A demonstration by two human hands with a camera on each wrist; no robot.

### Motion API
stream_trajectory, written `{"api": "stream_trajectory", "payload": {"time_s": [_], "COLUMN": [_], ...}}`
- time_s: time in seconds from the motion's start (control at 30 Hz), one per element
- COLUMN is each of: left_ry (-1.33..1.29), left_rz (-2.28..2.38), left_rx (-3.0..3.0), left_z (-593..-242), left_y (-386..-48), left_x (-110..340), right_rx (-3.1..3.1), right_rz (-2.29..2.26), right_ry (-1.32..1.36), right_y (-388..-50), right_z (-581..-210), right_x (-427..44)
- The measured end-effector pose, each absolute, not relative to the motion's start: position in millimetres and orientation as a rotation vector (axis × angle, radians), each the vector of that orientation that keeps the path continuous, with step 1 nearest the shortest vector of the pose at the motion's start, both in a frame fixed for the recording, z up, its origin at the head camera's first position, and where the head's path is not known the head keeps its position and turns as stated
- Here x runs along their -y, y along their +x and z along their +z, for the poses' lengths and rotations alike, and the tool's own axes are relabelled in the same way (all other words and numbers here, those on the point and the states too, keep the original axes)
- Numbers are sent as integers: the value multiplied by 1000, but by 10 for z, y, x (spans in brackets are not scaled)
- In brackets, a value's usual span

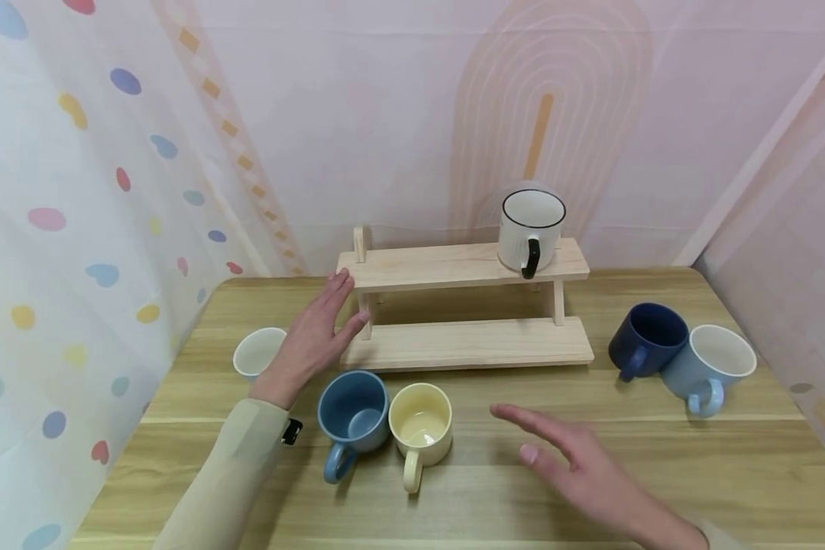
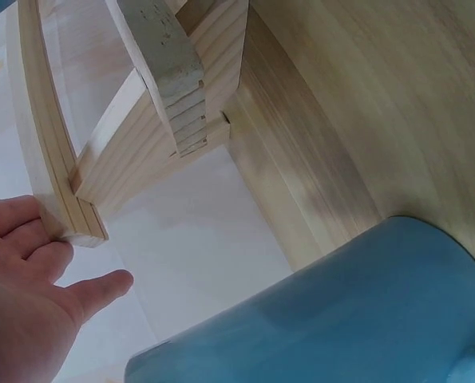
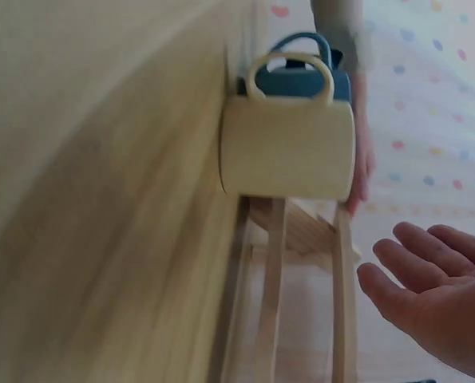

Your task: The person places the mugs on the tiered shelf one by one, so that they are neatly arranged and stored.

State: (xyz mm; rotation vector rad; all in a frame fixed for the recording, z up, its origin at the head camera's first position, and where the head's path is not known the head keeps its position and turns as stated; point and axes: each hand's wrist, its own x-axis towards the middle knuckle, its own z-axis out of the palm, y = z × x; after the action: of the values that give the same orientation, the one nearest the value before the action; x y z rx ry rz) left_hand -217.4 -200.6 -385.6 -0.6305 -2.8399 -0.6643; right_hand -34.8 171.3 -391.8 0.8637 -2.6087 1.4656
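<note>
A two-tier wooden shelf (image 1: 447,263) stands at the back of the table. With its fingertips, my left hand (image 1: 312,328) touches the left end of the upper board, thumb spread apart; the left wrist view shows the fingers at that board's end. On the right of the top tier is a white mug (image 1: 532,221) with a black rim and handle. My right hand (image 1: 584,466) hovers over the table, fingers extended, holding nothing. Nearest to it is a yellow mug (image 1: 421,428), with a blue mug (image 1: 354,412) close on its left. Both handles face the front.
Right of the shelf, a navy mug (image 1: 649,340) stands next to a light-blue mug (image 1: 710,370) with a white inside. Another white-lined mug (image 1: 257,351) is partly hidden behind my left forearm. A patterned curtain (image 1: 357,114) hangs behind the wooden table (image 1: 495,504).
</note>
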Motion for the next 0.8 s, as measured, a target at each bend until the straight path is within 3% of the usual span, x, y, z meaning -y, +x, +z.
{"api": "stream_trajectory", "payload": {"time_s": [0.8], "left_ry": [-623], "left_rz": [-680], "left_rx": [2843], "left_z": [-3843], "left_y": [-2165], "left_x": [2008], "right_rx": [2778], "right_rz": [2034], "right_ry": [973], "right_y": [-365], "right_z": [-4187], "right_x": [-1328]}}
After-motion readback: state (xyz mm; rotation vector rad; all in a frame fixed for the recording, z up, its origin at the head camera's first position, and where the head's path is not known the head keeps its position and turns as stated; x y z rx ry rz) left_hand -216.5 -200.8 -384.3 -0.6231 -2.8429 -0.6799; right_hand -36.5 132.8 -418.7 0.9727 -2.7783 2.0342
